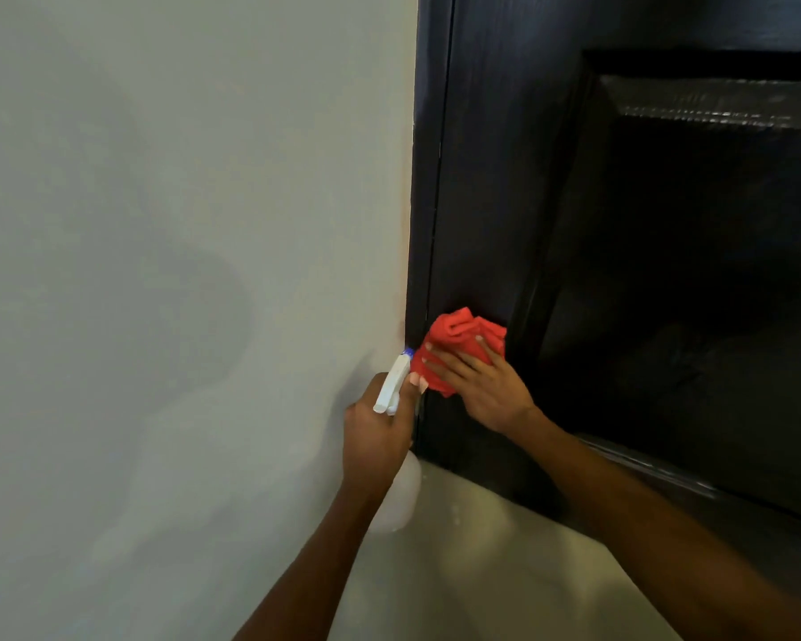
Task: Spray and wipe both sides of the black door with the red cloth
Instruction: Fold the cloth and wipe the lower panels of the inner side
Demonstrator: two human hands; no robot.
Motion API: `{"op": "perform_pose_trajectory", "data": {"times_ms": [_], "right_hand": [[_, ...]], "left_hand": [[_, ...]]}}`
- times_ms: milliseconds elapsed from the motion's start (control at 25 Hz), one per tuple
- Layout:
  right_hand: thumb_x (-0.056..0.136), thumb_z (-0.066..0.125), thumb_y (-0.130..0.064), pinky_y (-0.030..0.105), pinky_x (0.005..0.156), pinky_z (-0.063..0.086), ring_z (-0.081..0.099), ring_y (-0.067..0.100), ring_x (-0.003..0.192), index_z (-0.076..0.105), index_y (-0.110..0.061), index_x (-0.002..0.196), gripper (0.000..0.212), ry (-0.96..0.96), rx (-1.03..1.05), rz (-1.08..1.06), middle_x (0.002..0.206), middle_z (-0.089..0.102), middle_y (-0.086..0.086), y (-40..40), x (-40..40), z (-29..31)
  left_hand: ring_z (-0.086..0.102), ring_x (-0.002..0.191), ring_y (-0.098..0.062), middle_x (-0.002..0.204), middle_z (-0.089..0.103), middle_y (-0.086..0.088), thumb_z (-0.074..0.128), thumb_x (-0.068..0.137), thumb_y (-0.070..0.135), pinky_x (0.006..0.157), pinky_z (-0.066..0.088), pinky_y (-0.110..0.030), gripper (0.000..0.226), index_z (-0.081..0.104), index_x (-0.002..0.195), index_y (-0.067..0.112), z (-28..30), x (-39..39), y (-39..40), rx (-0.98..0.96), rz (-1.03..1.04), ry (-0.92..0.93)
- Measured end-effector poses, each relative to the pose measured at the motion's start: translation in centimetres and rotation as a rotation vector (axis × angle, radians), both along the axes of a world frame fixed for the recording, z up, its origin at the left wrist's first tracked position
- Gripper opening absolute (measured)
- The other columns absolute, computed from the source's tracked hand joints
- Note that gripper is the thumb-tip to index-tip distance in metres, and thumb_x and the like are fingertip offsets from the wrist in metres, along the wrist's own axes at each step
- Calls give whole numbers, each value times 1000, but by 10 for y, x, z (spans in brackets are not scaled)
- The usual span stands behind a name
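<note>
While the right hand [482,381] presses red cloth [463,344] flat on black door [505,178], left hand [375,432] grips spray bottle [391,386]

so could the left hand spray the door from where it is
Probably yes: the left hand grips the spray bottle beside the door, nozzle toward it; only the cloth under the right hand sits nearby.

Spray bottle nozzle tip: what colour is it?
Blue, on the white plastic spray bottle held in the left hand; seen in the head view.
</note>
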State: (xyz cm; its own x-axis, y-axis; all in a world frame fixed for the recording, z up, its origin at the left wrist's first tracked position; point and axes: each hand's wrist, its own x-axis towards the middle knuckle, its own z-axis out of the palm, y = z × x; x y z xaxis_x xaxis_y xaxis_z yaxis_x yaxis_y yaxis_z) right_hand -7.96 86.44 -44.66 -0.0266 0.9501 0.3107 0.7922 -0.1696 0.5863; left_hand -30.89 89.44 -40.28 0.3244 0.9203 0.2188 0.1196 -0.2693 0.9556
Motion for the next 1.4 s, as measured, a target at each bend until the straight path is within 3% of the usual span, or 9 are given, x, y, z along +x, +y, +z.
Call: {"op": "perform_pose_trajectory", "data": {"times_ms": [200,320,400,520,680,960,1160,1280,1400], "right_hand": [[86,64,-14,62,122,5,13,30,158,17,-30,164,93,200,214,-120,173,3,0,-27,-7,-51],[89,68,-19,57,120,-7,18,31,156,23,-28,162,86,74,-126,-50,171,12,4,-22,-16,-101],[100,58,-25,55,117,-16,-4,32,158,11,-25,163,79,-170,-556,2,172,1,5,-14,-22,-127],[100,60,-33,56,111,-22,-14,31,156,6,-26,164,84,-331,-711,64,172,-6,3,11,-24,-142],[95,66,-40,56,115,-31,-5,27,153,35,-27,158,72,-81,-341,88,168,24,1,3,-1,-113],[81,49,-18,59,124,-7,15,30,156,29,-24,162,83,37,185,69,171,18,5,9,8,-69],[94,57,-24,56,120,-22,9,30,157,25,-22,161,75,-42,-328,43,169,19,7,-5,2,-159],[105,49,-34,59,107,-28,-15,35,154,4,-23,163,74,-314,-604,99,172,-4,8,19,-13,-175],[104,49,-44,66,103,-27,-11,41,156,7,-23,165,77,-399,-763,74,172,-3,10,44,-20,-180]], "left_hand": [[69,77,-12,84,68,8,57,97,45,72,64,-44,20,59,109,29,-28,7,-10,-67,51,17],[68,71,-11,78,66,7,58,99,43,69,63,-42,19,62,105,26,-51,3,-4,-33,44,60],[67,72,-10,79,66,9,58,98,44,70,63,-38,18,63,104,28,-60,1,5,-63,70,81],[66,70,-8,77,65,10,59,98,46,65,62,-34,7,59,96,40,-64,-1,11,-4,58,87],[66,72,-6,79,65,13,56,97,51,66,61,-30,21,62,102,32,-62,4,5,-25,65,93],[67,69,-16,79,67,2,58,98,49,68,62,-43,9,57,98,41,-82,2,10,-47,48,121],[69,73,-16,92,72,-2,57,99,43,61,59,-26,2,57,100,42,-104,-12,5,-78,-9,120],[70,78,-14,97,72,0,57,95,46,56,53,-13,35,62,121,24,-115,-11,1,-143,-12,111],[68,82,-9,103,70,2,57,95,46,58,51,-8,44,61,128,18,-107,0,3,-162,18,80]]}}
